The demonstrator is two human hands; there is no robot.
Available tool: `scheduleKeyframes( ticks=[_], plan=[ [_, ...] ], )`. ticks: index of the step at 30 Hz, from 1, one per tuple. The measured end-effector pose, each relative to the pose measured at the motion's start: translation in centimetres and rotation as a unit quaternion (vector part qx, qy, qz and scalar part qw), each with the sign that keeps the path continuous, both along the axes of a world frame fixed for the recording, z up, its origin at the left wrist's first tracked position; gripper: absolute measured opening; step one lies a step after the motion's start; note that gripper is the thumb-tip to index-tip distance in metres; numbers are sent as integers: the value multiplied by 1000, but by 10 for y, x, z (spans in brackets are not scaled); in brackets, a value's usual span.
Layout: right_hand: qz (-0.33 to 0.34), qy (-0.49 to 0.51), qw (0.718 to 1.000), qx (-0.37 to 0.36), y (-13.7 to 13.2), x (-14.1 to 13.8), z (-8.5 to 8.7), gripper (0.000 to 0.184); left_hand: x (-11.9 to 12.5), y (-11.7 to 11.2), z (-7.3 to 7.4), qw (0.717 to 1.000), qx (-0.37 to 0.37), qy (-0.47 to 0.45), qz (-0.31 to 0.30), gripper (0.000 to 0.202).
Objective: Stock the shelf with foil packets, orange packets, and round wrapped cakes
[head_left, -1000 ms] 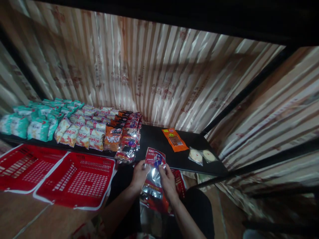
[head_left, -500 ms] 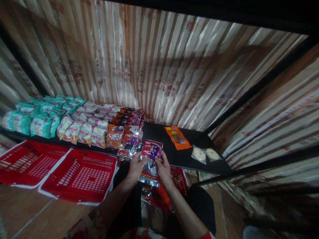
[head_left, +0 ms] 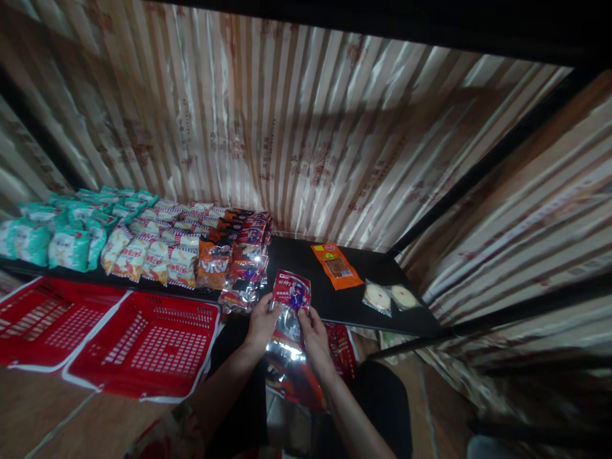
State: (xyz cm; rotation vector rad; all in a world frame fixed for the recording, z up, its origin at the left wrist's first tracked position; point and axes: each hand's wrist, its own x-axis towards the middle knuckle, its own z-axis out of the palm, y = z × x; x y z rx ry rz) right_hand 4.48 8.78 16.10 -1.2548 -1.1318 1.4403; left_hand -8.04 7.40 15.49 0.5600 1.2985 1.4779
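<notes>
Between my two hands is a red snack packet (head_left: 290, 290) with a purple figure on its front, held upright over the front edge of the black shelf (head_left: 292, 255). My left hand (head_left: 262, 322) pinches its left side, and my right hand (head_left: 313, 328) grips the right side, thumb on the front. Below it hang shiny silver and red packets (head_left: 291, 363), in part hidden by my hands and forearms; whether they join the held one I cannot tell. Just left of my hands lies a row of similar red packets (head_left: 248, 255).
Left along the shelf stand orange packets (head_left: 213, 262), white striped packets (head_left: 153, 258) and teal bags (head_left: 69, 245). To the right lie an orange flat packet (head_left: 336, 266) and two round wrapped pieces (head_left: 391, 297). Red baskets (head_left: 157, 344) sit below, and black frame bars (head_left: 454, 191) slant at right.
The red packet has tilted, so its front and the silver packaging below catch more light. Both hands keep their hold. The whole view has shifted slightly.
</notes>
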Motion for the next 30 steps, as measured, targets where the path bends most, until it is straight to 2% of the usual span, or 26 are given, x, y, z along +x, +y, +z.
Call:
scheduleKeyframes(
  ticks=[7, 13, 16, 19, 22, 25, 30],
  plan=[
    [8, 9, 1000, 25, 10, -18, 6, 47, -11, 9, 19, 1000, 7, 19, 10, 38],
    [13, -25, 997, 75, 32, -51, 24, 48, -37, 14, 17, 990, -22, 124, 68, 48],
    [37, -53, 993, 100, 45, -69, 28, 48, -50, 14, 17, 967, -23, 239, 83, 49],
    [54, -94, 986, 128, 58, -84, 29, 47, -59, 13, 21, 924, -32, 368, 98, 52],
    [55, -155, 975, 148, 70, -98, 28, 42, -62, 12, 23, 885, -30, 454, 96, 47],
    [55, -202, 967, 147, 79, -109, 24, 38, -63, 12, 19, 866, -28, 492, 83, 44],
    [77, -262, 949, 158, 87, -125, 24, 37, -70, 12, 11, 858, -39, 506, 81, 45]
  ],
)
